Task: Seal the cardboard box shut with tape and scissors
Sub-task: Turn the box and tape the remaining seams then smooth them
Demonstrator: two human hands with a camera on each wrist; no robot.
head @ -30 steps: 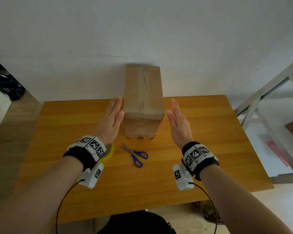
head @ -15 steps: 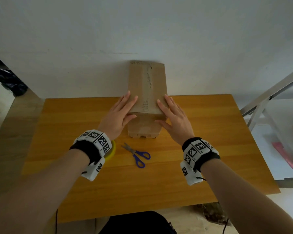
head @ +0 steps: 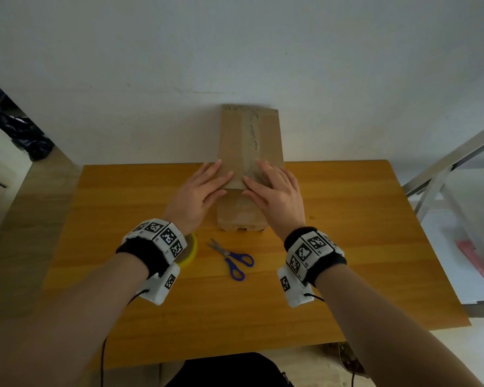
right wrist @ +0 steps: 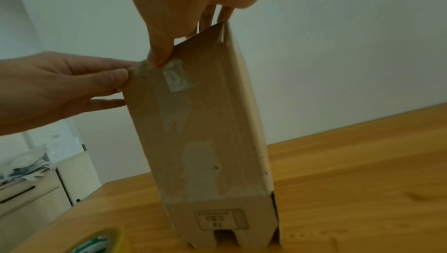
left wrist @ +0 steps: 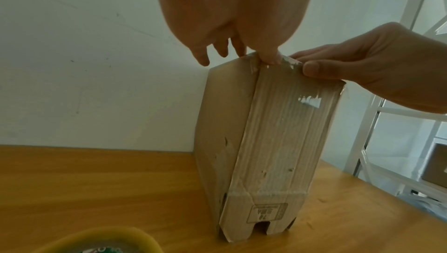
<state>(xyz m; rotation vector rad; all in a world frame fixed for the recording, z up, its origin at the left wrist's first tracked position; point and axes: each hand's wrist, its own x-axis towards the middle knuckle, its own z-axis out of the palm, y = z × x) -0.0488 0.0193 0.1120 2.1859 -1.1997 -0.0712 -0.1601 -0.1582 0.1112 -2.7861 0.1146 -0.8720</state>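
A tall brown cardboard box (head: 249, 135) stands upright at the back middle of the wooden table (head: 347, 247), its top flaps folded flat. My left hand (head: 196, 191) lies with straight fingers on the near left of the box top, thumb at the front top edge. My right hand (head: 274, 191) mirrors it on the near right. The wrist views show the box front (left wrist: 278, 142) (right wrist: 205, 132) with old clear tape patches and both thumbs against its upper edge. Blue-handled scissors (head: 232, 258) lie closed in front of the box. A yellow tape roll (head: 191, 248) sits partly hidden under my left wrist.
A white wall rises directly behind the box. A white metal shelf frame (head: 444, 169) stands right of the table. A black bag (head: 25, 135) and a white cabinet (right wrist: 36, 190) are at the left.
Both hands came in from beside the box and laid flat onto its top, fingers sliding toward the middle seam. Scissors and tape roll stayed put.
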